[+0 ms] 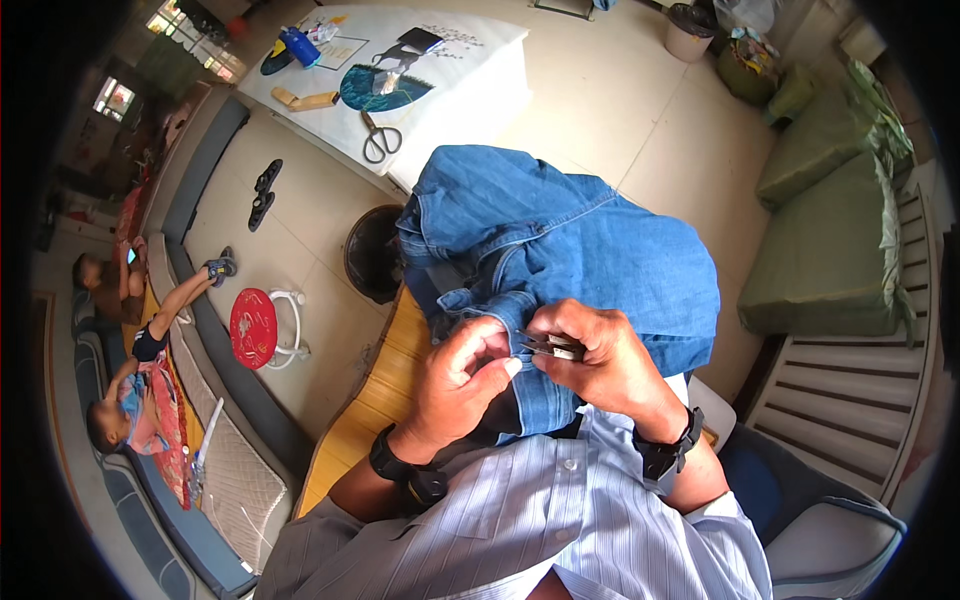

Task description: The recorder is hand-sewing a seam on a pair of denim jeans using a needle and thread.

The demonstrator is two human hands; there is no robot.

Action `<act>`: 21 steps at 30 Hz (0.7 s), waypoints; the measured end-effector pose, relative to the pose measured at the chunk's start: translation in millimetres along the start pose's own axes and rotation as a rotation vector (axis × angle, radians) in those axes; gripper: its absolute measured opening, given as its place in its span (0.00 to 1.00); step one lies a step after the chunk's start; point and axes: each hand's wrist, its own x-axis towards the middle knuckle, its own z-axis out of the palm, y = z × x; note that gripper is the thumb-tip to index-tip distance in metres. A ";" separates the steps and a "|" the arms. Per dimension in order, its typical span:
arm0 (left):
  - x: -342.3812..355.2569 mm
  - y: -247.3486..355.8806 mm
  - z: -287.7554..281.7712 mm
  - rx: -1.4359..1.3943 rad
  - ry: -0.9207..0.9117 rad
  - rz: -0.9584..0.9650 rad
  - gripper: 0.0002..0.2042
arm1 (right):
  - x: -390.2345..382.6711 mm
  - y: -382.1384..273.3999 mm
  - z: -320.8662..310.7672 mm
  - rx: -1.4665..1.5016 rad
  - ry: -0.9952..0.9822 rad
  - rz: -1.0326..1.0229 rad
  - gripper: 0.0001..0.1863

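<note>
A blue denim garment (610,260) lies bunched across my lap. My left hand (450,385) is closed on a folded edge of it, thumb and fingers pinching the cloth. In my right hand (615,360) I grip small metal thread snips (558,348), partly hidden by my fingers. Their pointed blades reach left to the denim edge, close to my left fingertips. Whether the blades touch the cloth or a thread, I cannot make out.
Ahead stands a table with a white patterned cloth (480,90), bearing black-handled scissors (381,140) and a blue bottle (299,46). Left are a dark bin (372,255), a red round stool (254,328) and two people on a sofa. Green-covered cushions (825,240) sit right.
</note>
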 end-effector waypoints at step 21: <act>8.8 -9.1 3.3 0.207 0.031 0.225 0.22 | 4.8 21.2 12.5 0.865 0.115 0.263 0.15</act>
